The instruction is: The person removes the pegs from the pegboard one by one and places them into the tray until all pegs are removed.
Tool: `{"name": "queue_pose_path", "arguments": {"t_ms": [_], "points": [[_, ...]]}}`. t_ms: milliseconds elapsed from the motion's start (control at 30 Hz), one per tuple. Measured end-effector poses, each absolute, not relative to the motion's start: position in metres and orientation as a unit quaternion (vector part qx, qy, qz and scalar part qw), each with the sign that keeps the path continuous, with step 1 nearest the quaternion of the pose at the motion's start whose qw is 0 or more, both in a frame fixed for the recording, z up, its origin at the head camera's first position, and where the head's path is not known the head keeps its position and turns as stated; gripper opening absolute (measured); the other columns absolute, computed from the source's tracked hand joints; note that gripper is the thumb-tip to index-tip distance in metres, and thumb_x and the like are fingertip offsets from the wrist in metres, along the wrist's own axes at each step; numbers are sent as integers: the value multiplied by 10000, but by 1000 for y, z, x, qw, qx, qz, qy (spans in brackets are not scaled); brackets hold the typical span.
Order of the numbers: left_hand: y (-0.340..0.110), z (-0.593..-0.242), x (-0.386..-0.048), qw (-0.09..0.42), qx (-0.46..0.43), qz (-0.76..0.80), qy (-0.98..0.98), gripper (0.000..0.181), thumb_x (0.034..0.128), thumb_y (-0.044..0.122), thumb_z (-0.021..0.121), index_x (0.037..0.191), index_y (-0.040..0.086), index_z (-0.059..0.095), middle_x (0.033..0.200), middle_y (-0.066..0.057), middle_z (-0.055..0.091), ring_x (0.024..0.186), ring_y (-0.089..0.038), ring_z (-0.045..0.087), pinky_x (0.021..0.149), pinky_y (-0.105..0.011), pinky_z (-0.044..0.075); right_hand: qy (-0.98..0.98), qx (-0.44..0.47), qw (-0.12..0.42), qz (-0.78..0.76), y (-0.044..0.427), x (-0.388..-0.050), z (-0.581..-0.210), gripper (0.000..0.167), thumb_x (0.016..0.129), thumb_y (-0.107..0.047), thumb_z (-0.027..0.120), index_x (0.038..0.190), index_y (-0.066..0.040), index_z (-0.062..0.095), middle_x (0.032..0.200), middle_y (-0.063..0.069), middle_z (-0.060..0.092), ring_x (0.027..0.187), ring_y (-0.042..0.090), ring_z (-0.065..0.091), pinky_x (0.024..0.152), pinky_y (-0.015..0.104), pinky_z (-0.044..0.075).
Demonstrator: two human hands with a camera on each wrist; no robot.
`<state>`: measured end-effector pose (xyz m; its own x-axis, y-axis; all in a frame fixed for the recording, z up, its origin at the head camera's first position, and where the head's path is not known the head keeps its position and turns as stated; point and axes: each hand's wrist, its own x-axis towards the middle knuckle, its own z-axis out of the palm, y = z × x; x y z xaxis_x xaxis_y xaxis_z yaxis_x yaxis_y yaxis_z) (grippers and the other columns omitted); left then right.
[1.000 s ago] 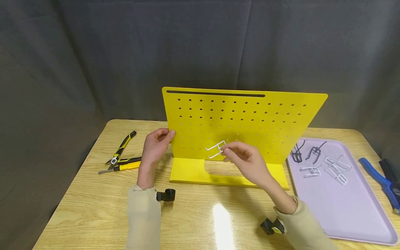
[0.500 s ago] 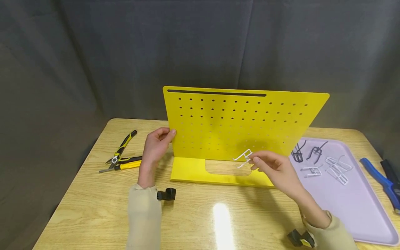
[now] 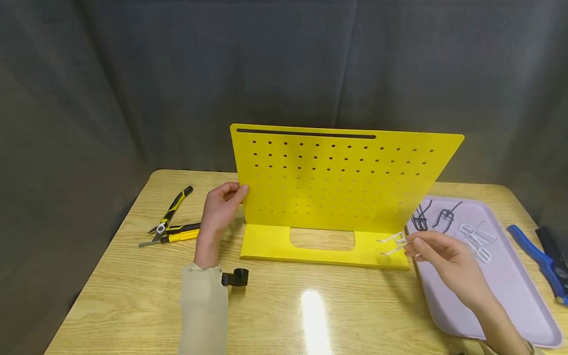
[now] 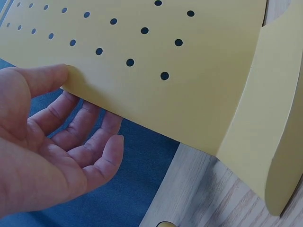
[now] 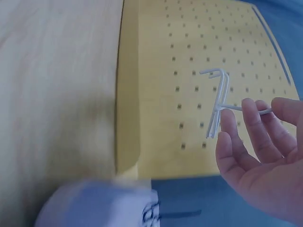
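A yellow pegboard [image 3: 310,187] with rows of holes stands upright on its bent base. My left hand [image 3: 224,204] pinches its left edge, thumb on the front face and fingers behind, as the left wrist view shows at the board's edge [image 4: 142,106]. Between the thumb and fingers of my right hand [image 3: 448,261] is a white wire pegboard hook [image 3: 398,242], held above the right end of the base, apart from the board. In the right wrist view the hook [image 5: 220,94] shows its bent prongs in front of the holes.
A lilac tray [image 3: 497,305] at the right bears black hooks [image 3: 445,218] and white hooks [image 3: 478,239]. Beyond it lies a blue-handled tool [image 3: 539,259]. Black-and-yellow pliers [image 3: 170,212] and a yellow-handled screwdriver [image 3: 182,235] lie at the left. A dark curtain hangs behind.
My right hand has carried the white hook from in front of the board's middle rightward and down to the tray's side. My left hand has stayed on the left edge.
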<state>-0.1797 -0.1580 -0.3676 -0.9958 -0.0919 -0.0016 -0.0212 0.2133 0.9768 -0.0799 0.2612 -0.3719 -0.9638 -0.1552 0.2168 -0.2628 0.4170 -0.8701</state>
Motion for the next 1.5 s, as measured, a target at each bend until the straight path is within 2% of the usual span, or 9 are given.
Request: {"name": "queue_pose_path", "arguments": {"t_ms": [133,600,900,1067,1167,1400,1500], "points": [[-156,-369,-181,29,35,-624,-780,358,978,250,575,1174,-46,616,1103,-176,605,1043,-302,548,909,-397,403,-846,93,59,522,281,-72,-378,197,982,-20,516,1114,97,605,923,9,715,825,92,667,707,208,511],[-152,-369,-182,27,34,-628,-777,356,974,237,583,1177,-55,611,1091,-162,609,1026,-291,545,882,-372,402,-885,8,68,461,338,-53,-400,203,987,-103,542,1113,21,641,879,-61,714,773,38,667,660,182,508],[-152,-371,-183,29,35,-632,-773,345,974,233,584,1158,-56,620,1071,-164,614,1014,-296,552,854,-339,406,-881,-60,13,469,364,-48,-411,168,992,-203,550,1072,-156,690,892,-204,678,772,2,664,633,193,502],[-148,-371,-183,28,28,-635,-772,334,977,209,578,1166,-64,612,1083,-176,605,1018,-307,551,872,-361,414,-880,-64,12,470,372,-46,-416,157,990,-200,554,1067,-186,691,888,-199,687,758,16,667,617,212,508],[-146,-371,-183,26,26,-634,-772,336,978,204,576,1177,-64,607,1100,-184,599,1020,-301,548,886,-373,418,-873,-53,18,485,375,-45,-420,179,991,-166,548,1065,-248,689,892,-195,693,749,32,675,609,219,513],[-150,-371,-182,17,31,-638,-770,363,979,215,575,1213,-62,592,1161,-207,586,1053,-296,544,926,-395,413,-879,-16,41,475,371,-43,-420,387,989,-65,524,1256,-343,561,879,-192,685,697,59,667,600,187,488],[-154,-371,-179,16,37,-636,-770,382,980,225,572,1242,-53,583,1182,-210,584,1081,-311,547,950,-416,409,-894,-16,52,446,363,-44,-412,362,986,-97,541,1281,-306,542,871,-219,665,691,46,655,600,172,484]]}}
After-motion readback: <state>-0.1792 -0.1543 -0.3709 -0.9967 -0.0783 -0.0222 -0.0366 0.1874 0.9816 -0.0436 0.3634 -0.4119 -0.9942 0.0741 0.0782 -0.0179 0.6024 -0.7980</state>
